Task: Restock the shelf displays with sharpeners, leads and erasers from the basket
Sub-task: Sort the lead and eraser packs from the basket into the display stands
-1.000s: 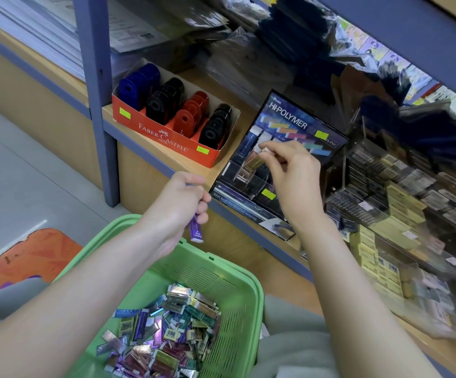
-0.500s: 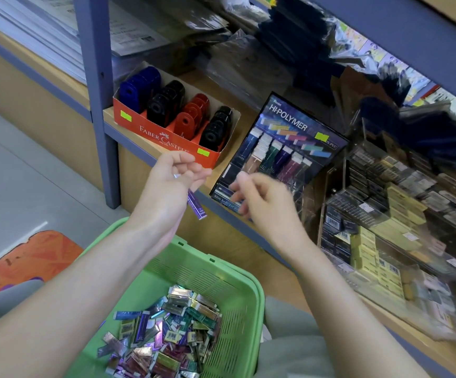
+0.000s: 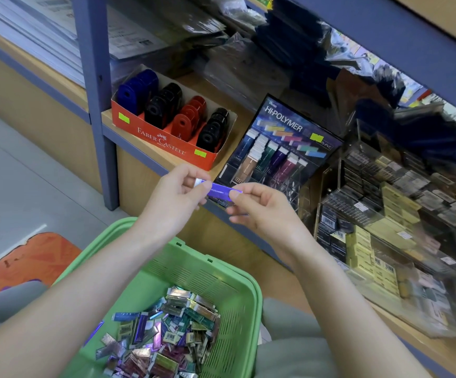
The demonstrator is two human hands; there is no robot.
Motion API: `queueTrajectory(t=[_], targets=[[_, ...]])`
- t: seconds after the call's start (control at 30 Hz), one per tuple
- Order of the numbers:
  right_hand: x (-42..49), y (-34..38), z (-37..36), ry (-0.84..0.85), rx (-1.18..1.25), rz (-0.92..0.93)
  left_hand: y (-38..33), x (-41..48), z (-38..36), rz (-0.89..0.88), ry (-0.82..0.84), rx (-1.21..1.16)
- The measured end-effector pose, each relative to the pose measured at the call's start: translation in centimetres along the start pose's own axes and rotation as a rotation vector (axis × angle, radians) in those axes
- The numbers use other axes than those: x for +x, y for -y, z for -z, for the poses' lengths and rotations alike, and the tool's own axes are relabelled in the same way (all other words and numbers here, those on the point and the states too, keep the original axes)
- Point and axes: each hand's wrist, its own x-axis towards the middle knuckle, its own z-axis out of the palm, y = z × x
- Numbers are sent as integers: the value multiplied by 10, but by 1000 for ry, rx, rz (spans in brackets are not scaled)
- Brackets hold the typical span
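Above basket [image 3: 167, 249], left hand [image 3: 172, 193], right hand [image 3: 262, 211] pinch probable eraser [image 3: 221, 191].

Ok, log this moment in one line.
left hand: pinches purple eraser | right hand: pinches its other end | eraser: below display, not slotted | basket: many packets

orange mat [image 3: 22, 259] on grey floor [image 3: 30, 181]

Both bare forearms rise from the lower corners and meet near the middle, the left forearm [image 3: 85, 282] from the left side and the right forearm [image 3: 344, 290] from the right. The left hand [image 3: 176, 193] pinches one end of a purple eraser [image 3: 219, 190] with thumb and fingertips. The right hand [image 3: 262, 211] pinches the other end, with its remaining fingers curled below.
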Motion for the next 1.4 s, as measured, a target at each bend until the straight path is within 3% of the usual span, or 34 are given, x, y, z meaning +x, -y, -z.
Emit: queueTrajectory(t=[0.13,0.3,0.47,0.6,0.73,0.87,1.0,1.17,1.4], targets=[[-1,1,7,-46,-213,172,1,-2,2,-34,25,93],[-3,1,11,-36,-142,207,9,-10,-7,-96,99,303],[-4,-9,19,25,-711,347,15,-17,-10,-217,89,405],[-6,-17,20,122,-875,398,15,-23,-12,-277,53,387],[-7,-16,34,91,-781,334,6,-20,-19,-413,90,468],[-5,-9,63,-198,-415,243,-7,3,-27,-431,83,562],[8,-3,86,-483,-258,342,-21,28,-39,-493,86,756],[36,2,90,-585,-303,446,-20,49,-43,-590,195,1110],[77,15,100,-498,-684,474,-15,54,-47,-574,229,1047]])
